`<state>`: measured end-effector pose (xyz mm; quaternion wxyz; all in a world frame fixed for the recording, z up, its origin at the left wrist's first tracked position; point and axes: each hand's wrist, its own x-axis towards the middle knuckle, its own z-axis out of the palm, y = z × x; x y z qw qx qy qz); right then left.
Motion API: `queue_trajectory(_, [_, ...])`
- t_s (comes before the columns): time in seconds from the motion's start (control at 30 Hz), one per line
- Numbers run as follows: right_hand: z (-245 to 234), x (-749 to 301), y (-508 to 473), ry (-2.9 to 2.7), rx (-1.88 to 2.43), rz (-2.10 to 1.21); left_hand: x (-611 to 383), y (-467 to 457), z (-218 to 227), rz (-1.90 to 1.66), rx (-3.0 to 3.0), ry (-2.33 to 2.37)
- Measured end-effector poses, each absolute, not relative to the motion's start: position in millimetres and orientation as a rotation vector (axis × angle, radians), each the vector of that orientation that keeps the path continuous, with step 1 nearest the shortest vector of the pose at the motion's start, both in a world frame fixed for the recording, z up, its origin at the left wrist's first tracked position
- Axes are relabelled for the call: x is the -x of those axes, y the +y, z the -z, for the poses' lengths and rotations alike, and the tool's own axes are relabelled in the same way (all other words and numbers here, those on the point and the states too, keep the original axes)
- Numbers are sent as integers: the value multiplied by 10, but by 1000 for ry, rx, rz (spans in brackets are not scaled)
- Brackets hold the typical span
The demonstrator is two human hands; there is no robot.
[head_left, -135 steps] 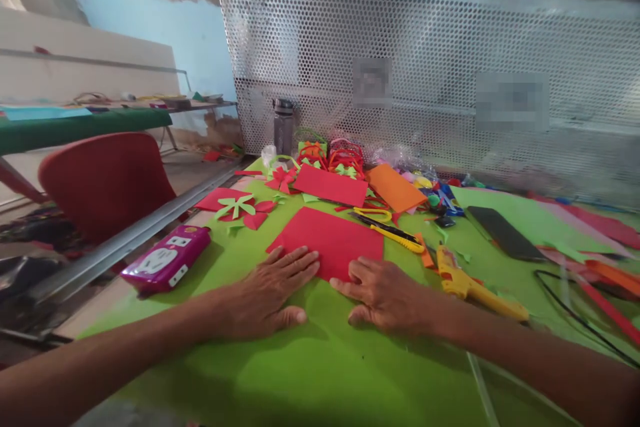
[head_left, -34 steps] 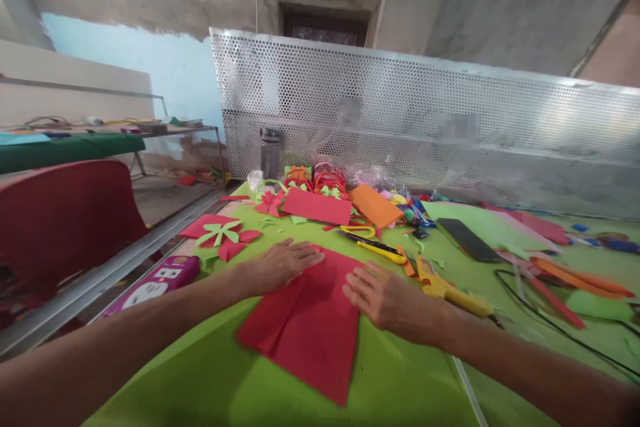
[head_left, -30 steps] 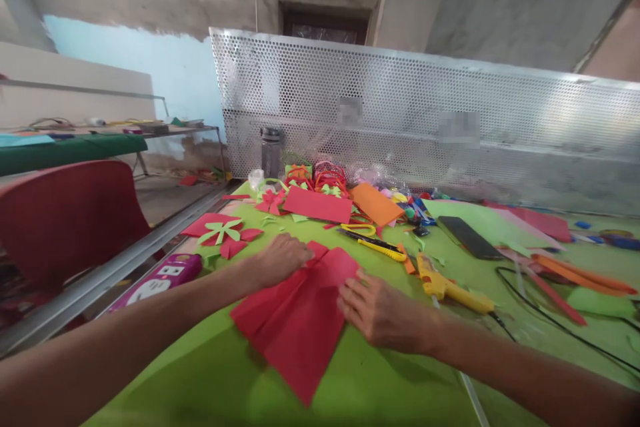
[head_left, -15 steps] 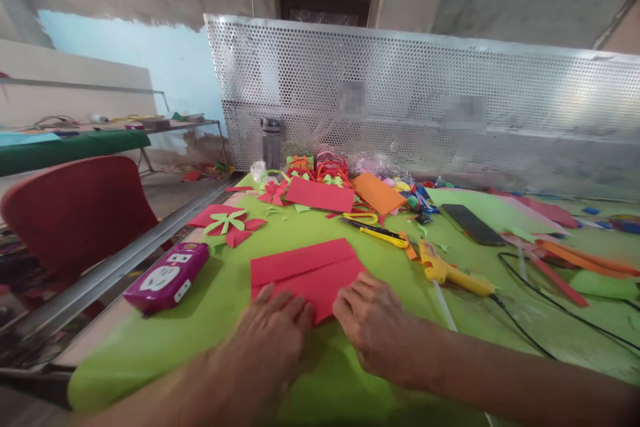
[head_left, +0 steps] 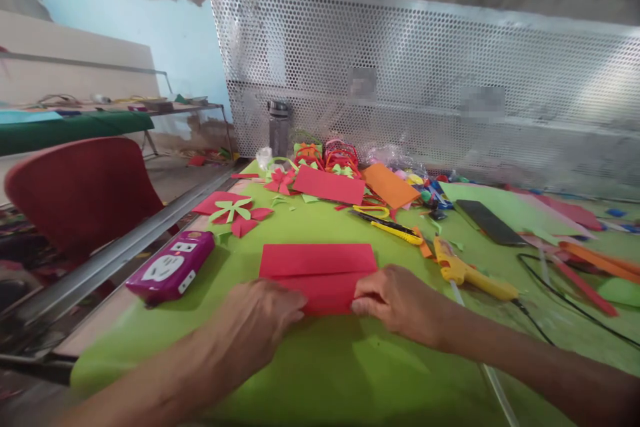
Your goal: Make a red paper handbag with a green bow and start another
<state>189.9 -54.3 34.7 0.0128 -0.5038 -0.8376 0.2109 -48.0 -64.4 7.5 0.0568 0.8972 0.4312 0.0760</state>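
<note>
Head view shows both of your hands low on the green counter [head_left: 320,373], working a folded red paper [head_left: 319,268] that lies flat near the counter's front edge, roughly midway along it. Your left hand [head_left: 257,317] rests palm down on the paper's near left corner, fingers curled over the edge; whether its grip pinches the sheet or only presses it, you cannot tell from here. Your right hand [head_left: 400,299] has its grip closed on the paper's near right corner, thumb and fingers pinching the folded flap. A crease runs across the sheet, parallel to the front edge. Toward the left edge sits a purple box [head_left: 170,267]. Just beyond your right hand lies a yellow glue gun [head_left: 470,272], and farther back a yellow utility knife [head_left: 393,227]. Another red sheet [head_left: 329,185] and an orange sheet [head_left: 391,185] lie near the back edge, before the perforated metal panel [head_left: 425,73].
</note>
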Motion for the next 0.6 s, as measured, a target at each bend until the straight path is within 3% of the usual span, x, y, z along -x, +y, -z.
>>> queue_trajectory(0.1, [-262,-1931,-380,-2474,1552,-798,429,-567,-145,0,-2726,1484])
queue_trajectory(0.2, [-139,-1957,-254,-2425,1554,-818,374,-549,-142,-105,-2909,1570])
queue_trajectory(0.3, [-108,-1946,-180,-2444,1547,-831,299,-569,-51,-324,-3079,1381])
queue_trajectory(0.43, [-186,-1887,-157,-2507,1586,-818,190,-525,89,-206,-2986,1108])
queue_trajectory(0.6, [-169,-1887,-195,-2601,1608,-465,166,-392,200,-74,-2925,1042])
